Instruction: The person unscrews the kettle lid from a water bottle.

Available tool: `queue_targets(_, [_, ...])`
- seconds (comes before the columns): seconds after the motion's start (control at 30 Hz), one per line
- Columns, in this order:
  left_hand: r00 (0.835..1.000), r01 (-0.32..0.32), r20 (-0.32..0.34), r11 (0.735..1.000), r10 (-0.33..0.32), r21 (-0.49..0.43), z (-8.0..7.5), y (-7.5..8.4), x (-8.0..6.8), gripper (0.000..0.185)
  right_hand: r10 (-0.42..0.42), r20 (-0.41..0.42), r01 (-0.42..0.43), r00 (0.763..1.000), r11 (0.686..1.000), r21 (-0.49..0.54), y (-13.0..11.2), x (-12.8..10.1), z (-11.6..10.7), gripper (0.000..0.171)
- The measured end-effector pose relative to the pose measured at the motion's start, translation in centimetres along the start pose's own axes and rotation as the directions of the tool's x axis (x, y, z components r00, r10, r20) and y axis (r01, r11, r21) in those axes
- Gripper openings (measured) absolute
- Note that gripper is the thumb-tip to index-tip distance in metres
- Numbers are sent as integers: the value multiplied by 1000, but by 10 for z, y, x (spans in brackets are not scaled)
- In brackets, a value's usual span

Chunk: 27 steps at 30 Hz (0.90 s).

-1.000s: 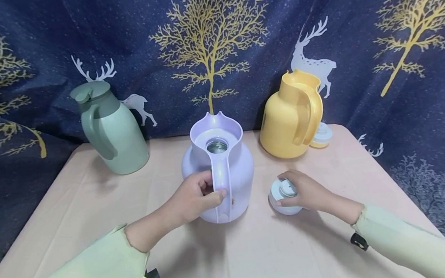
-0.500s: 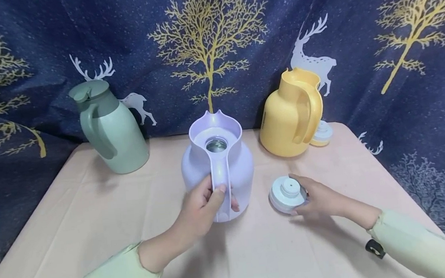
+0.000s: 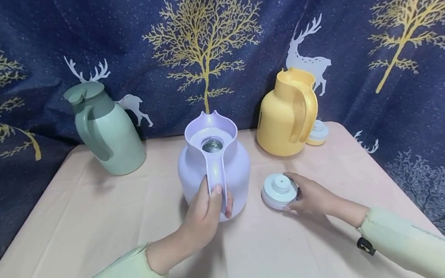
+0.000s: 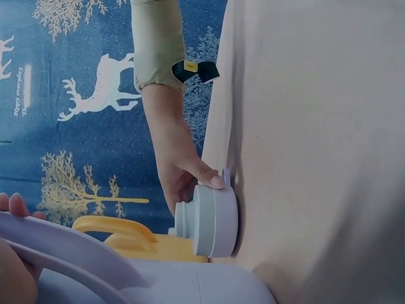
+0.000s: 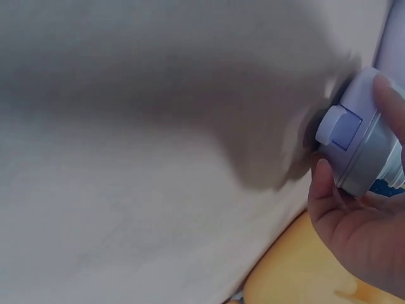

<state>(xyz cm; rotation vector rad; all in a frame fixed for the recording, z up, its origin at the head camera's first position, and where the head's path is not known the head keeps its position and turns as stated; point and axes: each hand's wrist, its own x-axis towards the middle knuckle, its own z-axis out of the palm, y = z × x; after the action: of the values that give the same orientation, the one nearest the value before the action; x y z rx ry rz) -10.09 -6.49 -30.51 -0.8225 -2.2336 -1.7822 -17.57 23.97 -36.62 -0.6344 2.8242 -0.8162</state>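
My left hand (image 3: 203, 211) grips the handle of a lilac thermos jug (image 3: 235, 173) that stands in the middle of the table. The jug's top has no lid, and its round metallic mouth shows. To the right, my right hand (image 3: 310, 193) holds a pale blue and lilac jug lid (image 3: 279, 191) by its side, with the stepped stopper part facing up. In the right wrist view the thumb and fingers are round the lid's rim (image 5: 357, 130), beside a small tab. From the left wrist view, the lid (image 4: 215, 221) sits at or just above the tabletop; contact is unclear.
A green jug (image 3: 112, 135) with its lid on stands at the back left. At the back right is a yellow jug (image 3: 280, 116) without a lid, and a yellow and pale lid (image 3: 318, 133) lies behind its handle. A dark patterned cloth (image 3: 117, 29) hangs behind the table.
My right hand has shifted from over the lid to its right side, and the lid's stopper now shows upright. My left fingers have wrapped further round the handle.
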Motion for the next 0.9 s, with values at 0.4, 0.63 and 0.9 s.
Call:
queue_targets(0.4, [995,-24,-94,996,32,86,6,-2,-1,13,48,-32,-48,998,999,-13,-10,10,7,96])
queue_targets(0.63, [985,-42,-159,993,59,109,9,-3,-1,14,72,-14,-72,997,997,-18,-15,12,7,99])
queue_targets(0.9, [972,-114,-194,987,135,117,11,-6,-3,17,113,28,-112,993,993,-24,-19,22,8,92])
